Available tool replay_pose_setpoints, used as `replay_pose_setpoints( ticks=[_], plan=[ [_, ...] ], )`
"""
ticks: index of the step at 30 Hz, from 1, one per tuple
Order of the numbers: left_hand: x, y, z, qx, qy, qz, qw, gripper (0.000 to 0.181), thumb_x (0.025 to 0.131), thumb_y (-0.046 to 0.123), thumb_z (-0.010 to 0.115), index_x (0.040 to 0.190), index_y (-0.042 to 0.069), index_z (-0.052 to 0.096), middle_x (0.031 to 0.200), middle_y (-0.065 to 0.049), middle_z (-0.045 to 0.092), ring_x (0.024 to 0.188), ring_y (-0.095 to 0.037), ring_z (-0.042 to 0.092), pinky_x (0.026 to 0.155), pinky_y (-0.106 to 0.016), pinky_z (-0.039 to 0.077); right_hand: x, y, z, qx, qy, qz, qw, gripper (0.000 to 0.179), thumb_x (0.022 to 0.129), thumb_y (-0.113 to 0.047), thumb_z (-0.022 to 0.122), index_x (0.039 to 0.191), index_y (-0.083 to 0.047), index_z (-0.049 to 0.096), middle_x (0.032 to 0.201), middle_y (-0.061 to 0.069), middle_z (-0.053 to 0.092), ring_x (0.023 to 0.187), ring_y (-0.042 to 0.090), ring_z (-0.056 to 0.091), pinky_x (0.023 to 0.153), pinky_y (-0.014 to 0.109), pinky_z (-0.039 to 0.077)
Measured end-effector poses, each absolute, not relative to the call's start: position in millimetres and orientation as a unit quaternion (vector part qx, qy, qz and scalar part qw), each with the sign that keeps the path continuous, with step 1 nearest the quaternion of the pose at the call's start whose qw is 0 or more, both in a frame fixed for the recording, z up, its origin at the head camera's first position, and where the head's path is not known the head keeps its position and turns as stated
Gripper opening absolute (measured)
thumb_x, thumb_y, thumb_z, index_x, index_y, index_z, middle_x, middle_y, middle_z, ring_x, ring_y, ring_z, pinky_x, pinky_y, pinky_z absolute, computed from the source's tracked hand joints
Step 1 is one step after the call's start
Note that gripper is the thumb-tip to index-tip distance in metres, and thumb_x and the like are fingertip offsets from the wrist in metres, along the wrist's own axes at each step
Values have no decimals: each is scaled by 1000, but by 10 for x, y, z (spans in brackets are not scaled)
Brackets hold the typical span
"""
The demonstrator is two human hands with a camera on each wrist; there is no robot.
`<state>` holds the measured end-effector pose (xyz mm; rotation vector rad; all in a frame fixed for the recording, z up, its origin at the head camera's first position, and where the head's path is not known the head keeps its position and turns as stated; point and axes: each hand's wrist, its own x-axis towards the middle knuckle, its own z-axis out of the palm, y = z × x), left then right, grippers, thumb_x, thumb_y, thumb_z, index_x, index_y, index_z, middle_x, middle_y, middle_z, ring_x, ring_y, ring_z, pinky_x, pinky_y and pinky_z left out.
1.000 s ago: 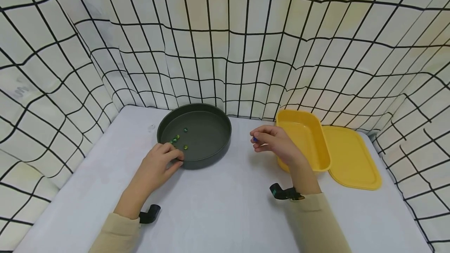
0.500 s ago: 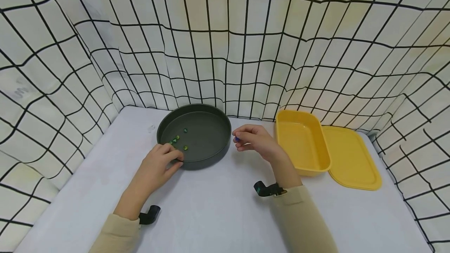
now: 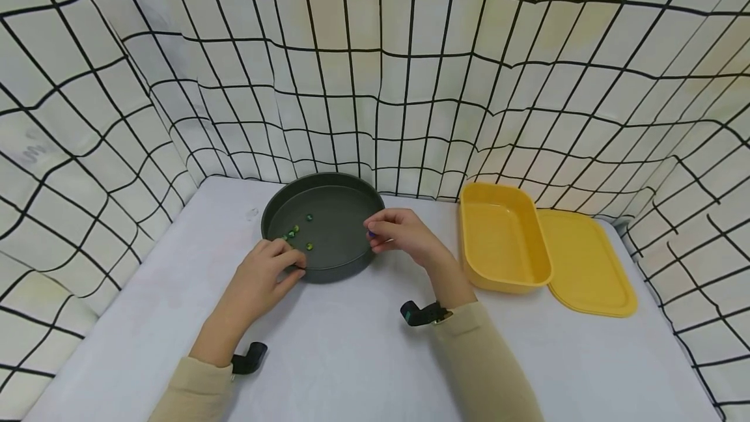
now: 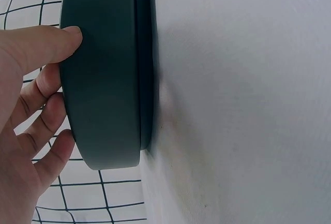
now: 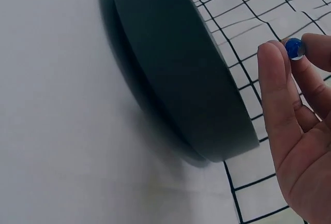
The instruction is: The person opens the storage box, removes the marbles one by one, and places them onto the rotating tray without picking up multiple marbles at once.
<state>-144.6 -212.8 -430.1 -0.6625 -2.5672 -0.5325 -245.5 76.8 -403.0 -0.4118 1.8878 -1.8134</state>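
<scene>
Right hand: holds a single blue marble, pinched between thumb and fingertips. Position of the marble: in the head view, at the right edge of the dark round pan; in the right wrist view, above the rim and apart from it. Whether it lies fully inside the rim line cannot be confirmed.

Governing relation: the pan's floor lies below the marble and to its left, with the rim close under the fingers. The marble is round and the pan circular — no long axis to align in either. The right hand is nearer the pan's right side.

Left hand: grips the near-left rim, thumb against the outer wall, fingers on the other side. It is the closer hand to the green marbles, which lie loose on the left part of the pan floor.

Other items: a yellow container stands on the worktop right of the right hand — long axis running away from the person — with a yellow lid beside it.
</scene>
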Motion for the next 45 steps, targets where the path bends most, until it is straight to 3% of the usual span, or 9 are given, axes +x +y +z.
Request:
replay_pose_setpoints(
  ticks=[8,21,35,45],
  plan=[
    [-1436,-2128,-4300,-239,-927,-188,219,22,77,9,86,87,20,69,88,3,58,88,-23,52,80,-40,46,-2432,573,-4078,-133,703,-646,265,33,97,-12,65,121,10,61,89,5,66,72,13,65,71,28,59],
    [-1432,-2143,-4300,-236,-928,-189,217,21,78,10,85,88,21,70,89,3,59,87,-22,52,78,-40,46,-2432,257,-4033,-176,776,-562,226,21,97,-11,64,110,4,70,93,10,68,71,16,66,68,31,59],
    [-1442,-2136,-4279,-239,-927,-191,215,24,76,6,85,86,21,69,89,4,57,88,-23,52,79,-40,46,-2425,2,-4047,-223,876,-389,179,15,94,-22,65,98,-12,76,78,-2,71,67,10,65,63,24,51],
    [-1446,-2128,-4289,-239,-928,-191,214,23,77,7,85,87,21,69,89,4,58,88,-23,52,79,-40,45,-2391,-47,-4028,-235,909,-309,152,4,91,-21,72,90,-20,75,81,-11,69,75,8,59,67,23,46]
  ],
)
